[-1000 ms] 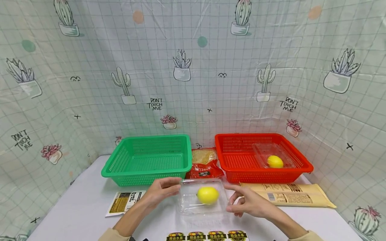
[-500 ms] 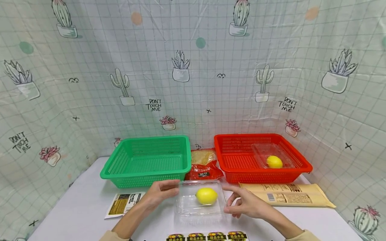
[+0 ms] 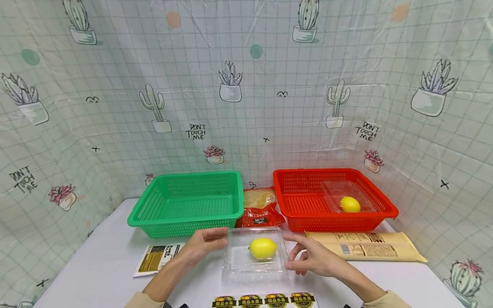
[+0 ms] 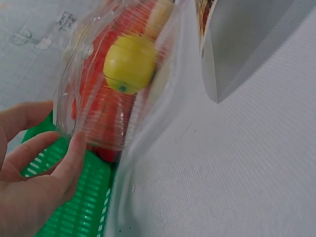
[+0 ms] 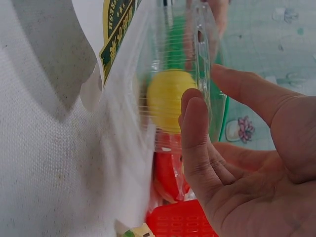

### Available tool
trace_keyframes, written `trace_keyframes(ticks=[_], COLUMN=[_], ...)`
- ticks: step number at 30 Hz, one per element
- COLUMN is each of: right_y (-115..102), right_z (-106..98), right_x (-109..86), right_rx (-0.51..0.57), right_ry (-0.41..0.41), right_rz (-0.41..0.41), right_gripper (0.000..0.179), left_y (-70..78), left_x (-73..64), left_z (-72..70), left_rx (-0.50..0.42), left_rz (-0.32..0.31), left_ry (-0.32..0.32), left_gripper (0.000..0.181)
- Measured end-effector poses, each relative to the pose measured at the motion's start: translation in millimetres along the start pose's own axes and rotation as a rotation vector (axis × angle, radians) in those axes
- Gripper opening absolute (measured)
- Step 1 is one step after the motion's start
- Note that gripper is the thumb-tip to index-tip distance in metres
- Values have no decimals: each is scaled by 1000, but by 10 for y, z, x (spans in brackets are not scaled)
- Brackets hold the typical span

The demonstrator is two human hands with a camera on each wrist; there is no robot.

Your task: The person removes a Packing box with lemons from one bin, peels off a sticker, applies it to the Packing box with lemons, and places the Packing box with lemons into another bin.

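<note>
A clear plastic clamshell box [image 3: 239,260] with one yellow lemon [image 3: 263,248] inside sits on the white table, in the middle of the head view. My left hand [image 3: 202,248] is at its left side, fingers fairly straight and fingertips right at the rim. On the other side my right hand [image 3: 313,256] has forefinger and thumb spread along the box's right edge, the other fingers bent beneath. In the left wrist view the lemon [image 4: 129,64] shows through the ribbed plastic. The right wrist view has fingertips [image 5: 195,113] overlapping the box's rim.
Behind stand a green basket [image 3: 185,222] and a red basket [image 3: 335,223] holding another clear box with a lemon [image 3: 350,204]. A red food packet [image 3: 259,216] lies between them. A tan packet [image 3: 369,247], a small white-gold packet [image 3: 155,259] and a fruit-sticker sheet [image 3: 263,300] lie around.
The box and both hands have shifted very slightly left in the head view, along with the whole scene. The hands keep their places at the box's sides.
</note>
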State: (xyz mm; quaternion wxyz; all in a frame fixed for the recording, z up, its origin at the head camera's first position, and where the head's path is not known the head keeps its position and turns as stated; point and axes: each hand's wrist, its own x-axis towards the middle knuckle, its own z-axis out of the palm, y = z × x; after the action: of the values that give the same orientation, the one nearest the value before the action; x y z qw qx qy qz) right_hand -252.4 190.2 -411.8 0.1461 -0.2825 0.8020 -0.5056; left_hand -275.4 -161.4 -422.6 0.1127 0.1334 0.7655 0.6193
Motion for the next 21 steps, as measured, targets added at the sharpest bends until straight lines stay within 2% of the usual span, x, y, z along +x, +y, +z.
trace_keyframes(ticks=[5, 10, 17, 21], right_y=[3, -4, -25, -27], right_z=[2, -2, -15, -15], right_x=[2, -23, -106, -179], right_rx=[1, 1, -29, -51], right_ry=[-4, -10, -20, -15], right_rz=[4, -3, 30, 49], right_gripper=[77, 77, 76, 75], left_y=[-1, 7, 100, 182], left_x=[-12, -44, -188, -287], left_z=[-7, -29, -33, -9], left_rx=[8, 62, 143, 184], left_rz=[-6, 32, 51, 85], left_ry=[11, -2, 2, 13], left_gripper=[56, 54, 46, 40])
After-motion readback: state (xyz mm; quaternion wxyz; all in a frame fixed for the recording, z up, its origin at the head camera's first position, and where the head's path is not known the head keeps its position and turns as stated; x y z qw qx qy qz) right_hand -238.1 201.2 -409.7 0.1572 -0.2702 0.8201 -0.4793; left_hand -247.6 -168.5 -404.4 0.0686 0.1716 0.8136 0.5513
